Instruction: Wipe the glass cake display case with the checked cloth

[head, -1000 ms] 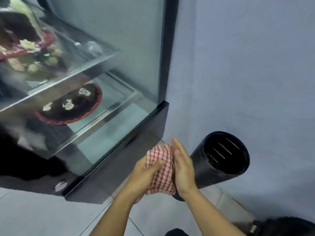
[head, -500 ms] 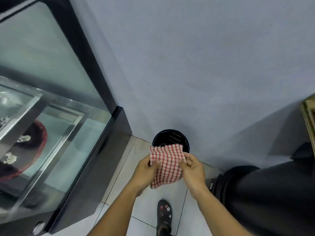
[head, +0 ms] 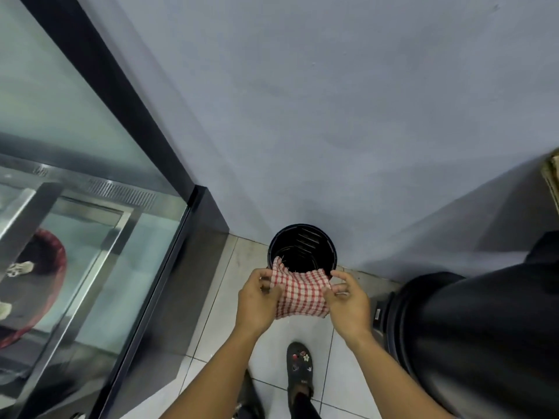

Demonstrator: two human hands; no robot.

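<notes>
While the glass cake display case (head: pixel 90 176) fills the left side with a red-rimmed dark cake (head: pixel 39 267) behind its pane, I see a large black bin (head: pixel 478 343) at the right and a small black slotted cylinder (head: pixel 302 246) standing on the tiled floor (head: pixel 217 291) against the grey wall (head: pixel 332 116). Between them, over the floor and apart from the glass, my left hand (head: pixel 257 300) and right hand (head: pixel 348 303) pinch opposite edges of the checked cloth (head: pixel 299 294), stretching it above a grey clog (head: pixel 299 367).

Left hand (head: pixel 257 300) and right hand (head: pixel 348 306) pinch opposite edges of the red checked cloth (head: pixel 299 293), spread above the tiled floor (head: pixel 217 297). Black slatted bin (head: pixel 302 249) stands against the wall. Glass display case (head: pixel 90 207) at left, well apart from the cloth.
</notes>
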